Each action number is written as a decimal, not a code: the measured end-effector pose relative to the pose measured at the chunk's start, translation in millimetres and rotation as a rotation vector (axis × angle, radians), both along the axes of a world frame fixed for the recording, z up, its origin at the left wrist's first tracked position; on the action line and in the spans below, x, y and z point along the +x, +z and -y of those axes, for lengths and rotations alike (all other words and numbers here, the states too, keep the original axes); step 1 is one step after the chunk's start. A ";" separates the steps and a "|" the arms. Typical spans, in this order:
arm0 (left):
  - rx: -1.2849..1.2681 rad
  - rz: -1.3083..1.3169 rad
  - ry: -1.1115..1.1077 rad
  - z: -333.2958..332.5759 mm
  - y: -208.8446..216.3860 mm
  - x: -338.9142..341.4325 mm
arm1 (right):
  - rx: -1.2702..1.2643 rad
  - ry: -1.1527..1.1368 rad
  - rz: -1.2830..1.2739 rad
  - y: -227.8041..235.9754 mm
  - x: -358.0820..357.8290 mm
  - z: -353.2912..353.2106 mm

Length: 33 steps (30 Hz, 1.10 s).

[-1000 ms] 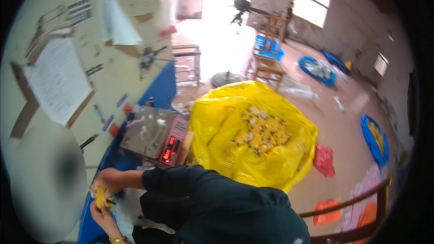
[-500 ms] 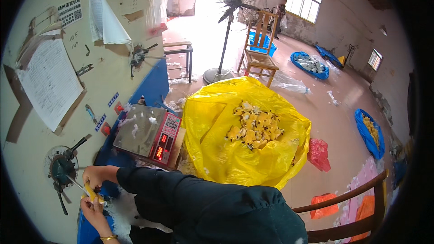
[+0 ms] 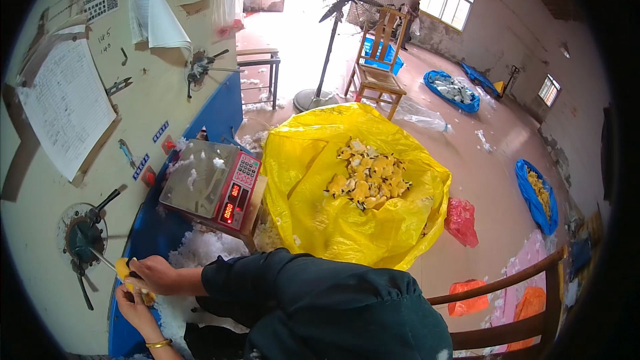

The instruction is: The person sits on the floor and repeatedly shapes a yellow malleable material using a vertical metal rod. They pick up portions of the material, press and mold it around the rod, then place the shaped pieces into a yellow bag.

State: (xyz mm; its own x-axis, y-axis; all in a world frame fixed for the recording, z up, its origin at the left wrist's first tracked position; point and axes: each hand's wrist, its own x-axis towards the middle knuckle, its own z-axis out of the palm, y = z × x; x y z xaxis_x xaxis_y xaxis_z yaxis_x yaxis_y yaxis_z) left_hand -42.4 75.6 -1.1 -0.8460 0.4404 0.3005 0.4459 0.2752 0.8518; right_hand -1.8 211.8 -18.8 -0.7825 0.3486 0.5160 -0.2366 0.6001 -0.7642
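A thin metal tube (image 3: 103, 260) sticks out of a round machine fitting (image 3: 83, 240) with dark handles, at the lower left. A small yellow plush piece (image 3: 122, 268) sits at the tube's tip. My right hand (image 3: 157, 275), in a dark sleeve, is closed on the plush piece from above. My left hand (image 3: 135, 308), with a gold bracelet on the wrist, grips its lower end from below. Part of the plush is hidden by my fingers, so I cannot tell how far the tube goes into it. White fluffy stuffing (image 3: 207, 248) lies beside my hands on the blue machine ledge.
A red scale (image 3: 233, 197) with a steel plate stands just beyond my right arm. Right of it, a big yellow bag (image 3: 293, 187) holds many yellow plush pieces (image 3: 370, 177). Farther off are a wooden chair (image 3: 380, 80), a standing fan (image 3: 327, 60) and a person (image 3: 412, 17).
My right hand has shifted right and over the plush piece, closer to my left hand. More of the plush now shows at the tube tip. The whole view has moved slightly.
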 end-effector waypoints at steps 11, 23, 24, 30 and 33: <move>-0.417 -0.774 0.026 16.3 1.5 -6.1 | -0.679 0.058 0.302 -11.4 -76.4 -2.4; -0.113 0.092 0.125 -12.5 18.9 21.6 | -0.658 0.200 0.826 42.1 -107.7 -26.7; -0.087 0.079 0.145 -15.7 17.5 25.8 | -0.653 0.124 0.707 32.7 -108.7 -23.8; -0.080 0.069 0.180 4.1 -3.7 22.7 | -0.656 0.019 0.349 -2.6 -72.4 10.6; -0.182 0.070 0.127 12.3 -2.9 23.3 | -0.788 -0.019 0.224 8.9 -35.9 21.9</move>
State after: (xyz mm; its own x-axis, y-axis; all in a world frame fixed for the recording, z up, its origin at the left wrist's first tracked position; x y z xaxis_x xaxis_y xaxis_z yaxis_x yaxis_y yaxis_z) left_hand -19.1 63.3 -4.0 -0.9143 0.3703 0.1642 0.3389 0.4773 0.8107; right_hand -37.6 189.9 -10.0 -0.8282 0.5579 -0.0539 -0.0236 -0.1308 -0.9911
